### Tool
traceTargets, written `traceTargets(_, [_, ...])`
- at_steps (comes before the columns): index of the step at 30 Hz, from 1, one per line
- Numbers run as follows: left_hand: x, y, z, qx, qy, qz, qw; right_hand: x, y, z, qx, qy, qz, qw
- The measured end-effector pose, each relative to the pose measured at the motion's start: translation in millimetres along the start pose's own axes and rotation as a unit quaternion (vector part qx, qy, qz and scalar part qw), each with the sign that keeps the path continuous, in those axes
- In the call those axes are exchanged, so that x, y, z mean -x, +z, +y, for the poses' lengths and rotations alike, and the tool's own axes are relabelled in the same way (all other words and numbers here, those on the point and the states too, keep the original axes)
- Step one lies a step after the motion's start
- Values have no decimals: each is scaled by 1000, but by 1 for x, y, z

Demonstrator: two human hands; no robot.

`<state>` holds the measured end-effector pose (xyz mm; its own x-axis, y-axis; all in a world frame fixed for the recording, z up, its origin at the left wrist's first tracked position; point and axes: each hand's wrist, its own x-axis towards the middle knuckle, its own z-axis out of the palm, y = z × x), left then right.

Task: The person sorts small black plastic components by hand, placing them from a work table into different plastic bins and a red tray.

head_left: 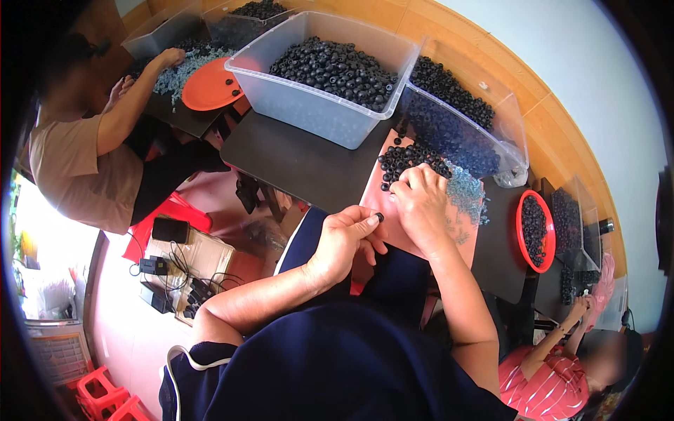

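Observation:
My left hand [342, 242] is closed, pinching a small round black bead-like piece [380, 217] between thumb and forefinger, just in front of the work surface's near edge. To its right, my right hand [423, 207] bends over a pink sheet [385, 230] with its fingers curled together. They touch the near side of a pile of hollow black pieces [401, 158]; the fingertips and anything in them are hidden. Beside that pile, right of my right hand, lies a heap of small pale-blue translucent parts [465, 191], with several loose ones strewn nearer me.
Large clear bins [319, 116] full of black pieces stand along the dark tabletop [295, 160]. A red bowl [552, 245] of black pieces sits at the right. One person [91, 154] works at left by an orange lid [203, 88], another [551, 375] at lower right. Cables lie on a cardboard box [210, 245].

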<state>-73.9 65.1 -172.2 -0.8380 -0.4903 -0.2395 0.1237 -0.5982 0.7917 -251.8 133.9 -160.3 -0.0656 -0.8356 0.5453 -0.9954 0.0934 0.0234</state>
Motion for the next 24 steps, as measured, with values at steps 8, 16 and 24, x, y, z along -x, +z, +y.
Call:
traceTargets(8, [-21,1,15,87,152,50,983,7,-40,-36,-287,105,57,950])
traceTargets(16, [-35,27,26,172,69,-9,983,28,-26,-71,-587,290,20,756])
traceTargets(24, [-36,19,19,188,63,-35,980,24,-40,-71,-401,122,34,907])
